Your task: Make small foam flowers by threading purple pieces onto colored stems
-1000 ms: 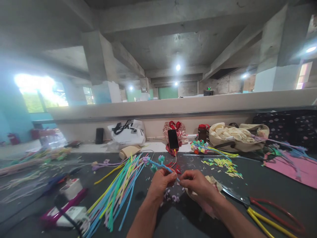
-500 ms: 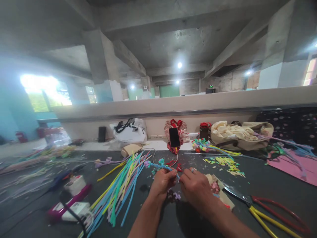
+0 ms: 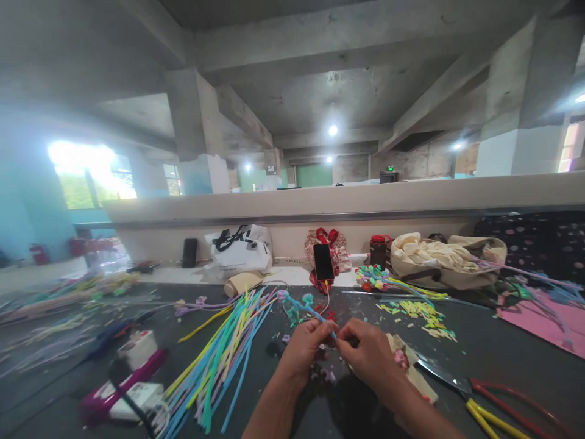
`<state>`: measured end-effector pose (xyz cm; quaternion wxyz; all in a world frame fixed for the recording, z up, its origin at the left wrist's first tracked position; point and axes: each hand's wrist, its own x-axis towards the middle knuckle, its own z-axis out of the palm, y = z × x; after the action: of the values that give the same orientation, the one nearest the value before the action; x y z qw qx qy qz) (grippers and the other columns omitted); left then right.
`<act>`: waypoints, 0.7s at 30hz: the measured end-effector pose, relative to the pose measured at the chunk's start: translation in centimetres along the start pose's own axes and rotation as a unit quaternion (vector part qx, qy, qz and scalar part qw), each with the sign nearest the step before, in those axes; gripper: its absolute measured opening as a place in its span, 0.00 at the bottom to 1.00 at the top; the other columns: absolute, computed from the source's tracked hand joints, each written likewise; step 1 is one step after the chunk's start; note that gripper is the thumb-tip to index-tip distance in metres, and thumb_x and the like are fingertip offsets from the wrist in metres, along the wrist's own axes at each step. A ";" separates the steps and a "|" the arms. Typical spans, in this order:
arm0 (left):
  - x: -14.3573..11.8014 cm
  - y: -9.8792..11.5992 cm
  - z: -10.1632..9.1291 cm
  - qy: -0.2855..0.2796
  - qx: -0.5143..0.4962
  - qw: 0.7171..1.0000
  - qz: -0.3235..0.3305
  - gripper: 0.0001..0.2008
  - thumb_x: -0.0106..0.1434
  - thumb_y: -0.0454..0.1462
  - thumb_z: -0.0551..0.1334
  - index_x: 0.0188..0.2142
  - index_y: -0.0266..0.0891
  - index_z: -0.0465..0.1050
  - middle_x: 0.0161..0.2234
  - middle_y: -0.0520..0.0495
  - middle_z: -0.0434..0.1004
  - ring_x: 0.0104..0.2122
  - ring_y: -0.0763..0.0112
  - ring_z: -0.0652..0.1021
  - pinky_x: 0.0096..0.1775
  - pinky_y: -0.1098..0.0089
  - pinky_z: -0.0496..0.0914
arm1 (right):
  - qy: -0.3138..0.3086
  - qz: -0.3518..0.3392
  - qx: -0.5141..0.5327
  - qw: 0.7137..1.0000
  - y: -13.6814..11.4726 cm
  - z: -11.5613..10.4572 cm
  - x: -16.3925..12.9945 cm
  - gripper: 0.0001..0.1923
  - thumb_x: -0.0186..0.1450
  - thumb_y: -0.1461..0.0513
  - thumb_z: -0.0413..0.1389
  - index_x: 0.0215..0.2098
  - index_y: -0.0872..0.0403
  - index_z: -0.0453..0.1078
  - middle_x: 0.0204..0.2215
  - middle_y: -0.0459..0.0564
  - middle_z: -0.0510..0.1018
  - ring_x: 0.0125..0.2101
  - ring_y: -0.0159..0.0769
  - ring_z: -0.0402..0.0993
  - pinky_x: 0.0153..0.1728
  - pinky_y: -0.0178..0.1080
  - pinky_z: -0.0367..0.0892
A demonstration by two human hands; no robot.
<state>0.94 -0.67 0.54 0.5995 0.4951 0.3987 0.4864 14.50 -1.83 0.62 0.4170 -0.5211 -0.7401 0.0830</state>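
Note:
Between my two hands runs a blue pipe-cleaner stem (image 3: 305, 308) with small teal and lilac blossoms at its far left end. My left hand (image 3: 305, 347) pinches it along its length, thumb on top. My right hand (image 3: 365, 349) is closed at the stem's near end, fingers bent together. Below the hands lie small purple pieces (image 3: 328, 374) on the dark table. Left of my left hand spreads a bundle of coloured pipe cleaners (image 3: 228, 353). Beside my right hand is a beige packet (image 3: 418, 378) with pinkish-red bits, and past it large scissors (image 3: 448, 373) with red and yellow handles.
A phone (image 3: 323, 262) on a cable leans against a patterned red bag at the back. Yellow-green cut pieces (image 3: 418, 314) and a flower bunch (image 3: 372, 277) lie right of centre. A purple power strip (image 3: 123, 384) with chargers stands at left. A canvas bag (image 3: 439, 274) stands behind.
My right hand has turned, its fingers now more curled at the stem's near end. The stem and both hands sit slightly lower in view, as does the whole scene.

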 end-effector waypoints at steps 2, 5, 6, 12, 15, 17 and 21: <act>0.2 -0.1 -0.1 0.001 0.010 1.000 0.004 0.14 0.46 0.45 0.61 0.23 0.34 0.70 0.18 0.52 0.67 0.20 0.78 0.67 0.22 0.77 0.57 | -0.008 0.000 -0.001 1.000 0.0 0.0 0.0 0.07 0.52 0.64 0.50 0.17 0.54 0.66 0.17 0.43 0.70 0.20 0.28 0.64 0.22 0.30 0.50; 0.4 -0.4 -0.1 -0.006 0.015 1.000 0.012 0.14 0.47 0.45 0.61 0.20 0.34 0.69 0.16 0.54 0.65 0.18 0.79 0.65 0.22 0.76 0.56 | -0.023 -0.005 -0.003 1.000 -0.1 -0.1 0.0 0.07 0.51 0.64 0.50 0.17 0.54 0.66 0.16 0.43 0.70 0.19 0.28 0.63 0.22 0.30 0.50; 0.4 -0.5 -0.1 -0.010 0.015 1.000 0.014 0.15 0.47 0.45 0.60 0.19 0.34 0.68 0.15 0.55 0.65 0.17 0.79 0.64 0.22 0.76 0.56 | -0.031 -0.010 -0.001 0.999 -0.1 -0.2 0.0 0.07 0.51 0.65 0.50 0.17 0.54 0.66 0.16 0.43 0.71 0.20 0.28 0.63 0.22 0.30 0.50; 0.4 -0.4 -0.2 -0.011 0.011 1.000 0.020 0.16 0.49 0.47 0.58 0.20 0.35 0.69 0.15 0.55 0.64 0.17 0.80 0.63 0.21 0.76 0.56 | -0.058 -0.013 0.001 0.998 -0.2 -0.4 0.1 0.07 0.51 0.65 0.49 0.19 0.54 0.67 0.18 0.44 0.72 0.21 0.29 0.65 0.23 0.30 0.51; 0.5 -0.3 -0.4 0.010 0.003 1.000 0.015 0.16 0.48 0.47 0.58 0.24 0.35 0.71 0.17 0.53 0.67 0.19 0.78 0.66 0.21 0.76 0.56 | -0.057 -0.017 -0.006 0.998 0.0 -0.3 0.1 0.06 0.51 0.65 0.49 0.19 0.54 0.67 0.19 0.44 0.73 0.22 0.29 0.66 0.24 0.30 0.51; 0.7 -0.2 -0.7 0.028 -0.007 0.999 0.014 0.16 0.48 0.47 0.58 0.24 0.35 0.71 0.18 0.53 0.68 0.19 0.78 0.66 0.21 0.77 0.57 | -0.060 -0.022 -0.014 0.998 0.0 -0.2 0.1 0.06 0.51 0.65 0.49 0.19 0.54 0.67 0.19 0.44 0.73 0.23 0.29 0.67 0.24 0.30 0.51; 0.9 -0.1 -1.1 0.056 -0.030 0.998 0.014 0.14 0.48 0.46 0.58 0.24 0.36 0.70 0.19 0.53 0.68 0.19 0.79 0.66 0.20 0.78 0.57 | -0.076 -0.031 -0.033 0.996 -0.2 -0.1 -0.1 0.06 0.50 0.65 0.49 0.19 0.54 0.68 0.20 0.44 0.74 0.23 0.30 0.67 0.24 0.31 0.50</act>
<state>0.09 0.44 0.23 0.5840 0.4548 0.4096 0.5333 14.45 -2.00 0.76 0.3441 -0.5036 -0.7879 0.0852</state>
